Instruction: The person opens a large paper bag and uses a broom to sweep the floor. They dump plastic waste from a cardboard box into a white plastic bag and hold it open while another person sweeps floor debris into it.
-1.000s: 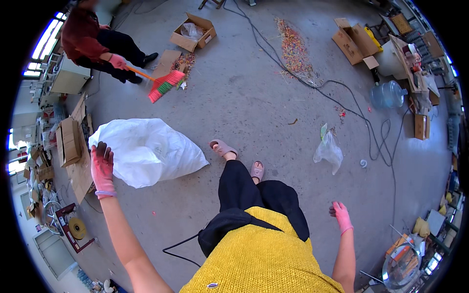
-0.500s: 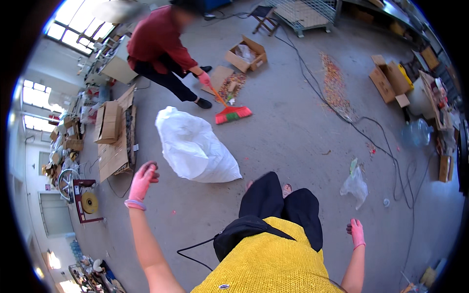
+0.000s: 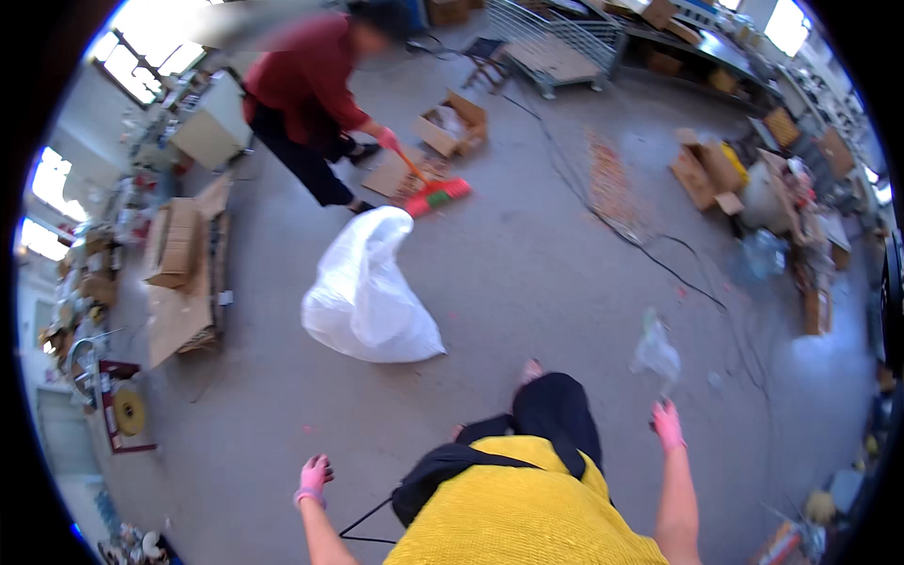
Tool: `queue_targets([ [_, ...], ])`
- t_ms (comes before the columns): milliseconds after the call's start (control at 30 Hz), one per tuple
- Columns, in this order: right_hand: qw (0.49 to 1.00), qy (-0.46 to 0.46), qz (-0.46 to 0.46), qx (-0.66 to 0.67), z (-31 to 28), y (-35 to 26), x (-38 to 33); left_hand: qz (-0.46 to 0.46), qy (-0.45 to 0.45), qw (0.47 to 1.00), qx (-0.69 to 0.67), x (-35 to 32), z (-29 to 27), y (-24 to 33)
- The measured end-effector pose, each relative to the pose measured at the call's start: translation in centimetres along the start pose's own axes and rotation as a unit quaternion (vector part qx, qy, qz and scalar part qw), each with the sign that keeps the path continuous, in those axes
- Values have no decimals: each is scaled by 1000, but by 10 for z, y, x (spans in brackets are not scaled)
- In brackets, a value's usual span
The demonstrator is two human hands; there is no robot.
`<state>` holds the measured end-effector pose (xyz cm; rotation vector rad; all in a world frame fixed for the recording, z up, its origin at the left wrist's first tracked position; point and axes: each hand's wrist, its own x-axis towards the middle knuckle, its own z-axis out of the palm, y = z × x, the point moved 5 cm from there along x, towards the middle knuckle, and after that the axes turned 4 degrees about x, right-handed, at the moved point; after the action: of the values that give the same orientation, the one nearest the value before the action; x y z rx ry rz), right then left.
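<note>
A large white bag (image 3: 369,294) is seen lying on the grey concrete floor (image 3: 527,264), well ahead of the person and apart from both hands. The left hand (image 3: 314,476), in a pink glove, is held low at the side with fingers loosely spread, nothing gripped. The right hand (image 3: 668,424), also gloved in pink, hangs near a small clear plastic bag (image 3: 654,350) on the floor; whether anything is pinched cannot be told. Beyond the white bag, a red broom (image 3: 435,196) is held by another person in a red top (image 3: 311,80), beside an open cardboard box (image 3: 452,122). A black cable (image 3: 650,252) is laid across the floor.
</note>
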<state>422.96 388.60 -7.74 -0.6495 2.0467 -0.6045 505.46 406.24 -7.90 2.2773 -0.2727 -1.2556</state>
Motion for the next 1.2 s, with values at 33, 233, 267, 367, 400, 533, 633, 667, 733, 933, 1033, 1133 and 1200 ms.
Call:
queue_targets([
  [33, 999, -8, 31, -43, -3, 6, -1, -7, -5, 999, -37, -3, 1, -23],
  [233, 998, -58, 12, 34, 33, -41, -100, -130, -16, 986, -101, -11, -54, -147],
  [267, 998, -50, 24, 29, 33, -32, -113, -152, -29, 984, -91, -11, -61, -165],
  [367, 996, -48, 76, 27, 38, -20, -182, -146, -4, 989, -7, 4, -65, -177],
  [400, 994, -47, 97, 17, 36, -12, -199, -121, -9, 992, -21, 11, -66, -176],
  [533, 990, 6, 141, -8, 11, 27, -235, -8, -18, 998, -63, 25, -17, -113],
  [633, 987, 51, 152, -9, -32, 60, -234, 57, -79, 994, -42, 3, 39, -49],
  [667, 986, 46, 159, -12, -32, 68, -228, 50, -92, 994, -41, 1, 39, -54],
  [733, 988, 15, 150, 4, -33, 70, -221, 59, -124, 990, -45, -3, 52, -53],
  [933, 982, -41, 184, -1, -55, 108, -198, 8, -64, 995, 80, -57, 75, -71],
  [1033, 972, -49, 232, 3, -77, 155, -172, 9, -34, 990, 137, -82, 77, -85],
  [1133, 971, -49, 235, -11, -90, 158, -149, 3, -15, 981, 195, -110, 80, -89],
  [1200, 972, -38, 231, -20, -102, 149, -136, -3, 8, 981, 196, -123, 96, -83],
])
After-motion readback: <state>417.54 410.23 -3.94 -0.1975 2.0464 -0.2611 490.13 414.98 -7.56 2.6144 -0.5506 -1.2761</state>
